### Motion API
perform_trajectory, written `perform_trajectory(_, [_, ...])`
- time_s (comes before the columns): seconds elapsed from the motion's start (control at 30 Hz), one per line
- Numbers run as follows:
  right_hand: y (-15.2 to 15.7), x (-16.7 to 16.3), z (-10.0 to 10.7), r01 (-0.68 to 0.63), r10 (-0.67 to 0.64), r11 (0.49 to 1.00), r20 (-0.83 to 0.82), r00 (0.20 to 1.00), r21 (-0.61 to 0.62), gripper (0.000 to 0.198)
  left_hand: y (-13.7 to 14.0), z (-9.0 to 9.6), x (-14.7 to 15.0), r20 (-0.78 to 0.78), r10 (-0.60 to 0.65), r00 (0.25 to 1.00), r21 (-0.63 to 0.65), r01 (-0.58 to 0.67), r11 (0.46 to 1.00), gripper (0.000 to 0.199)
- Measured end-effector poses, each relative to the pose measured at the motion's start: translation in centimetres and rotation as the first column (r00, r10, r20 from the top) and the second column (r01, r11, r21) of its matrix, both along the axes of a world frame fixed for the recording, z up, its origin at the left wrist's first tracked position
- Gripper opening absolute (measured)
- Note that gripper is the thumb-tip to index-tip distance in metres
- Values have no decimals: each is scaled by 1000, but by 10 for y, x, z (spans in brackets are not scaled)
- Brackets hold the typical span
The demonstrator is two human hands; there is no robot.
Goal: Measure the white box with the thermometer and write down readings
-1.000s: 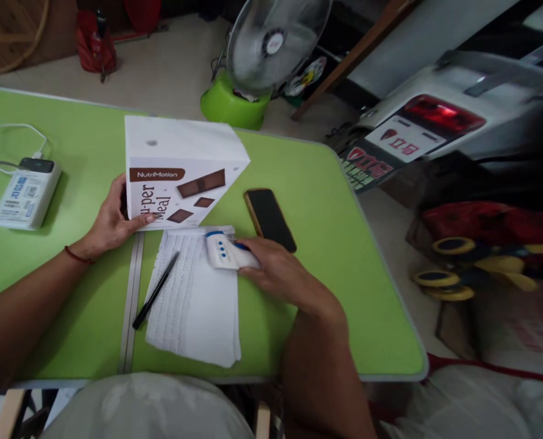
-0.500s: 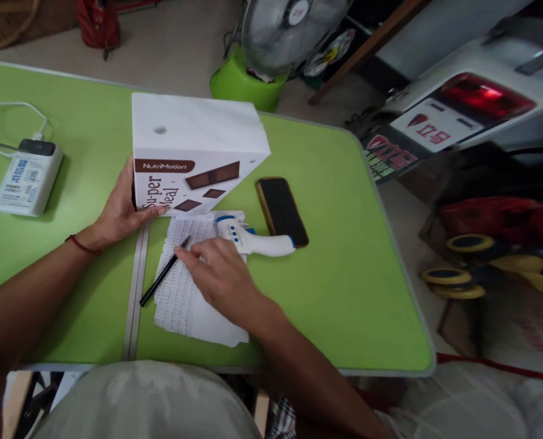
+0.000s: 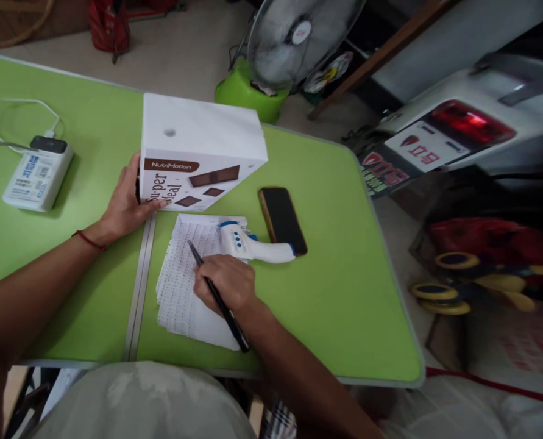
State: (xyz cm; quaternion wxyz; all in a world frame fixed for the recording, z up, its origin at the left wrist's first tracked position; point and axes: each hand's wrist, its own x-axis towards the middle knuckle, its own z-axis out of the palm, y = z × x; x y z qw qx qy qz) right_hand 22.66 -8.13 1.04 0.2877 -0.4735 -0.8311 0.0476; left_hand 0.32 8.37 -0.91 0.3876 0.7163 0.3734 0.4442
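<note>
My left hand (image 3: 127, 198) grips the lower left edge of a white NutriMotion box (image 3: 202, 131), thumb on its printed front and the other fingers hidden behind. In my closed right hand (image 3: 225, 280) is a black pen (image 3: 216, 296), its tip pointing up and left. Under that hand lie written paper sheets (image 3: 180, 299), ragged at their left edge. A white and blue infrared thermometer (image 3: 259, 249) rests partly on the sheets, just beyond my right hand. Beside the thermometer's handle lies a dark phone (image 3: 283, 219) in a yellowish case.
On the green table (image 3: 335, 292), a white power bank (image 3: 38, 174) with a cable sits at the left. Past the far edge stands a fan (image 3: 298, 36) by a green stool (image 3: 248, 91). A white scooter (image 3: 472, 122) is at the right.
My right hand has picked up the pen from the sheets and turned it, so it now slants across my hand. My left hand keeps its hold on the box. The view has shifted slightly.
</note>
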Motion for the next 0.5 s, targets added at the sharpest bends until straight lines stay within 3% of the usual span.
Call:
perform_trajectory(0.1, [0, -1, -3, 44, -48, 996, -61, 997, -78, 18, 1, -3, -1, -109, 72, 991, 130, -58, 990, 83])
perform_trajectory(0.23, [-3, -2, -17, 2, -11, 969, -38, 999, -247, 8, 3, -9, -2, -131, 67, 989, 164, -45, 985, 86])
perform_trajectory(0.4, [-13, -4, -35, -15, -10, 964, -93, 996, -267, 17, 4, -14, -3, -148, 70, 986, 182, -42, 982, 88])
perform_trajectory(0.5, [-23, -13, -38, -102, 69, 962, -137, 988, -254, 21, 7, -16, -3, -163, 64, 985, 187, -33, 982, 94])
